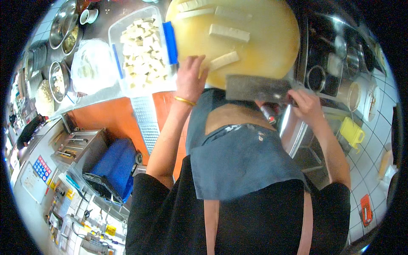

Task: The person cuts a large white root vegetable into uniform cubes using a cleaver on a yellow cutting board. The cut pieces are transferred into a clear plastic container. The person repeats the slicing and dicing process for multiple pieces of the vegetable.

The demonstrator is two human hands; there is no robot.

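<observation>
My right hand point(306, 103) grips the handle of a broad cleaver point(255, 88). Its blade lies sideways along the near edge of a round yellow cutting board point(271, 47) and is slightly blurred. Between the clear bin and the board is my left hand point(191, 76), fingers apart, its thumb close to the end of a pale tofu strip point(225, 60); contact there is unclear. Farther back on the board rests a scored tofu block point(229, 33), with more strips point(195, 13) at the far side. Many tofu cubes point(143, 51) fill the clear plastic bin point(115, 32), which has blue clips.
Left of the bin stand a plastic-wrapped bowl point(94, 65) and metal bowls point(59, 81). A dark metal stove or sink area point(322, 57) borders the board on the right. Below left is a blue wheeled bin point(116, 162); a yellow jug point(352, 132) is at right.
</observation>
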